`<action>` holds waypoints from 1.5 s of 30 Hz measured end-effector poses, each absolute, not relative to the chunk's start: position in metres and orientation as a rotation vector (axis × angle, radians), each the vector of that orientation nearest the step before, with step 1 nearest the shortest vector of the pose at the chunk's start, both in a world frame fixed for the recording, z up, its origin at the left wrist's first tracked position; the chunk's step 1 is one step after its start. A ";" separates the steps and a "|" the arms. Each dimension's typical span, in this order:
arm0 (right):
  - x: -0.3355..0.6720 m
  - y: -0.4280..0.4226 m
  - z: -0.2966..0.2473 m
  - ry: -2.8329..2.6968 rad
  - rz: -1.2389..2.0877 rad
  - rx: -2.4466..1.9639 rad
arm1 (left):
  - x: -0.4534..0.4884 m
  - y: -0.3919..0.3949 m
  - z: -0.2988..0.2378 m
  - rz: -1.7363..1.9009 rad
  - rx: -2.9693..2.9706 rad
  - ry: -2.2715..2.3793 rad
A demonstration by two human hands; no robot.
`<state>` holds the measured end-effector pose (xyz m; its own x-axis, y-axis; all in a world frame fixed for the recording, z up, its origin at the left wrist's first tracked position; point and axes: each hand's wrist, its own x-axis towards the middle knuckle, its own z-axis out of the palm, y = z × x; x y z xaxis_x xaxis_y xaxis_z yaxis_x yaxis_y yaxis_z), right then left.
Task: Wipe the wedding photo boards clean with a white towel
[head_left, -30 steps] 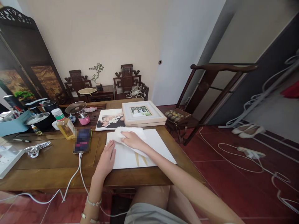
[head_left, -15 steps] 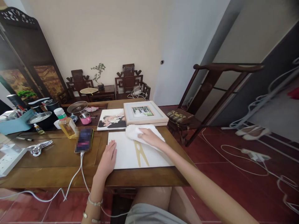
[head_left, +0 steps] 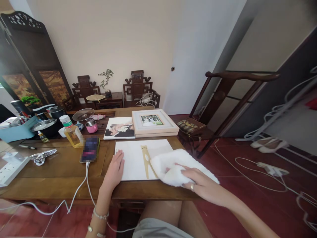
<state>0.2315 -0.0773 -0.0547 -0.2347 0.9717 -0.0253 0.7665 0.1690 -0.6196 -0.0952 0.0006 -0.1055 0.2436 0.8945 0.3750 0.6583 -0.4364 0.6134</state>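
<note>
A white rectangular board (head_left: 135, 158) with a tan strut on its face lies flat on the wooden table (head_left: 56, 175) in front of me. My left hand (head_left: 114, 170) rests flat on the board's left edge, fingers stretched out. My right hand (head_left: 198, 183) presses a white cloth (head_left: 173, 165) down at the board's near right corner, by the table's edge. Its fingers lie over the bunched cloth.
Behind the board lie a framed photo (head_left: 153, 121) and a print (head_left: 120, 128). A phone (head_left: 89, 149) with a white cable sits to the left, beside an oil bottle (head_left: 70, 132), pink pot (head_left: 91, 126), pans and tongs. A wooden chair (head_left: 218, 105) stands at right; cables cross the floor.
My right hand has swept the cloth from the board's far edge across to its near right corner. The tan strut now shows fully. My left hand has stayed put.
</note>
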 end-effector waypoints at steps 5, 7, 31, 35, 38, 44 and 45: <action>0.234 -0.050 -0.051 -2.023 0.788 -1.632 | -0.095 0.000 -0.103 0.964 2.208 1.455; 0.230 -0.024 -0.048 -2.019 0.756 -1.565 | -0.095 -0.001 -0.102 0.955 2.210 1.454; 0.238 -0.074 -0.055 -2.055 0.802 -1.688 | -0.094 -0.003 -0.101 0.953 2.221 1.456; 0.226 -0.029 -0.047 -2.003 0.732 -1.644 | -0.094 -0.003 -0.100 0.943 2.211 1.459; 0.208 0.012 -0.044 -1.995 0.659 -1.552 | -0.094 -0.003 -0.099 0.920 2.206 1.472; 0.180 0.037 -0.051 -1.971 0.554 -1.540 | -0.094 -0.003 -0.100 0.917 2.215 1.478; 0.178 0.030 -0.053 -1.978 0.544 -1.540 | -0.094 -0.003 -0.100 0.917 2.216 1.479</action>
<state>0.1781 0.0305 -0.0533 -0.1756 0.9667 0.1861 0.7353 0.2545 -0.6281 -0.0943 -0.0032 -0.0997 0.2572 0.9077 0.3315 0.7006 -0.4114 0.5830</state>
